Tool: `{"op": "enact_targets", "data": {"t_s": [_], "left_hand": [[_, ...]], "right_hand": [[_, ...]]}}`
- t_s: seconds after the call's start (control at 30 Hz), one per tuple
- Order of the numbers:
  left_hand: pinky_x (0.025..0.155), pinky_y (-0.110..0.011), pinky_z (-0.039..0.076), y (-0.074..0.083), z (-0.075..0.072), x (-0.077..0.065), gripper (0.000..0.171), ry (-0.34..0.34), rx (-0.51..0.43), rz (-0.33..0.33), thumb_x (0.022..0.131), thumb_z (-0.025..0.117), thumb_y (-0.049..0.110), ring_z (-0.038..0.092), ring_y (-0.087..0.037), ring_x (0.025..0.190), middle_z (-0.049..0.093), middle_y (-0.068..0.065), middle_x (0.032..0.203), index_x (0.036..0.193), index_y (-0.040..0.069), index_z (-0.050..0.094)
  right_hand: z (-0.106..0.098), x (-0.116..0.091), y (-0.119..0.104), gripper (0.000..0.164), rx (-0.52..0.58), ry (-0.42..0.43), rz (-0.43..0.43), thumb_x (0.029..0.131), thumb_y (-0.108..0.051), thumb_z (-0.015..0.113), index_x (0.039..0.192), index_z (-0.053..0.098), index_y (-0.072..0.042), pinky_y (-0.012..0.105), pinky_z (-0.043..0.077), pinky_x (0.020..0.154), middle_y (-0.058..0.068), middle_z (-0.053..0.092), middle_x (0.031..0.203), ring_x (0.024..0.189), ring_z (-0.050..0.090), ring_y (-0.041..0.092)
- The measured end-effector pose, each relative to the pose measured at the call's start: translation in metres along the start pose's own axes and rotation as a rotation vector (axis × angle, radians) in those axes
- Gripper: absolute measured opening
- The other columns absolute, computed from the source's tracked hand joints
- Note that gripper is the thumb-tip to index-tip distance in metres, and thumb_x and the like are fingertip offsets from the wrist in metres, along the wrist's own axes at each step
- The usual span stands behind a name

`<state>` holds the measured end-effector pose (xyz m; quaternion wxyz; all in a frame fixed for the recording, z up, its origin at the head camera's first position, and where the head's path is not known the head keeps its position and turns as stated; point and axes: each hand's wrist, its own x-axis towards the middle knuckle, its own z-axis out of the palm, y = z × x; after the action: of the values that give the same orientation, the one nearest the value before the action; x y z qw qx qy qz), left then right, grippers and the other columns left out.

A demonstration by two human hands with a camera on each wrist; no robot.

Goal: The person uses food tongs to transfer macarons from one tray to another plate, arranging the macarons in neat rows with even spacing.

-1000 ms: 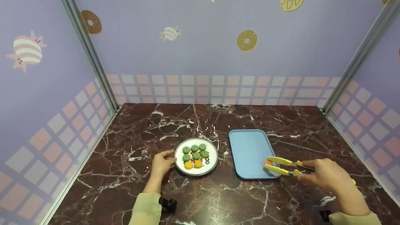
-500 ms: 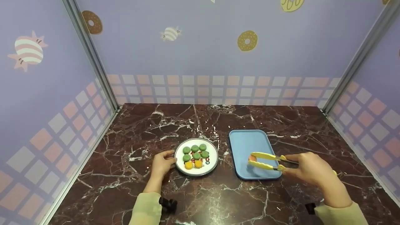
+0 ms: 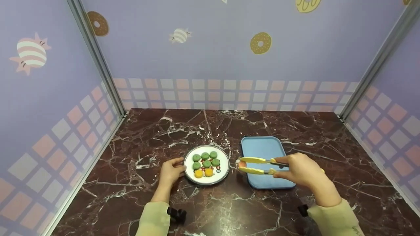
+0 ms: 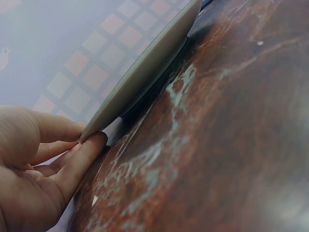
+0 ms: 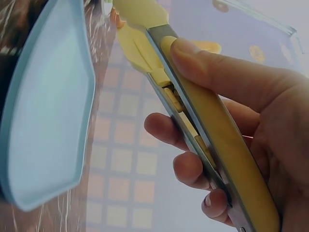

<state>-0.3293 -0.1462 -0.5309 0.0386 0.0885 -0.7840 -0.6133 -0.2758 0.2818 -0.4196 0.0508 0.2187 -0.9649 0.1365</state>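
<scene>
My left hand (image 3: 171, 171) pinches the left rim of a round white plate (image 3: 221, 175); the left wrist view catches fingertips and thumb meeting at the plate's edge (image 4: 145, 67). On that plate lie several small green round pieces (image 3: 206, 163) and two yellow ones (image 3: 208, 172), over red printing. In my right hand (image 3: 300, 170) are yellow-tipped tongs (image 3: 254, 160), squeezed between thumb and curled fingers. Between the tong tips sits a small orange-pink round piece (image 3: 242, 164), just past the left edge of a blue tray (image 3: 262, 147). The tongs' yellow handle (image 5: 227, 154) fills the palm.
The tray and plate stand side by side on a dark red marbled tabletop (image 3: 157, 131), a narrow strip of it between them. Patterned lilac panels (image 3: 213, 59) with metal corner posts (image 3: 95, 55) enclose the back and both sides.
My right hand has carried the tongs and the orange-pink piece leftward, from the tray's lower right corner across to its left edge. The left hand stays at the plate rim.
</scene>
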Motion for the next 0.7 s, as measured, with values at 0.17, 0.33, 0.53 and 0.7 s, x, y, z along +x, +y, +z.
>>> {"op": "enact_targets", "data": {"t_s": [0.17,0.33,0.53,0.7], "left_hand": [[0.074,-0.032,0.069,0.0,0.0,0.001,0.043,0.0,-0.01,0.007,0.088,0.067,-0.009,0.073,-0.026,0.095,0.067,-0.036,0.122,0.13,-0.014,0.063],[0.075,-0.033,0.069,0.0,0.0,0.001,0.042,0.002,-0.007,-0.008,0.088,0.067,-0.009,0.073,-0.026,0.096,0.067,-0.035,0.123,0.13,-0.013,0.063],[0.076,-0.033,0.069,0.002,0.0,0.0,0.042,-0.003,-0.014,-0.007,0.089,0.068,-0.009,0.073,-0.028,0.098,0.066,-0.036,0.123,0.13,-0.014,0.063],[0.075,-0.031,0.069,0.003,0.0,0.0,0.041,0.002,-0.015,-0.012,0.09,0.067,-0.009,0.071,-0.026,0.098,0.066,-0.035,0.124,0.131,-0.013,0.063]], "right_hand": [[0.007,0.013,-0.01,0.052,0.003,-0.001,-0.031,0.082,-0.037,0.086,0.123,0.076,-0.008,0.044,0.065,0.069,0.01,0.08,0.11,0.085,0.076,0.026],[0.015,0.026,-0.019,0.048,0.017,0.004,-0.067,0.081,-0.037,0.086,0.121,0.077,-0.011,0.046,0.065,0.071,0.007,0.08,0.108,0.086,0.076,0.027],[0.026,0.042,-0.03,0.045,0.034,-0.003,-0.104,0.081,-0.037,0.087,0.119,0.078,-0.014,0.045,0.066,0.074,0.004,0.081,0.107,0.088,0.076,0.026],[0.035,0.051,-0.039,0.045,0.026,-0.004,-0.14,0.08,-0.036,0.088,0.118,0.079,-0.015,0.041,0.064,0.068,0.004,0.081,0.102,0.085,0.076,0.026]]}}
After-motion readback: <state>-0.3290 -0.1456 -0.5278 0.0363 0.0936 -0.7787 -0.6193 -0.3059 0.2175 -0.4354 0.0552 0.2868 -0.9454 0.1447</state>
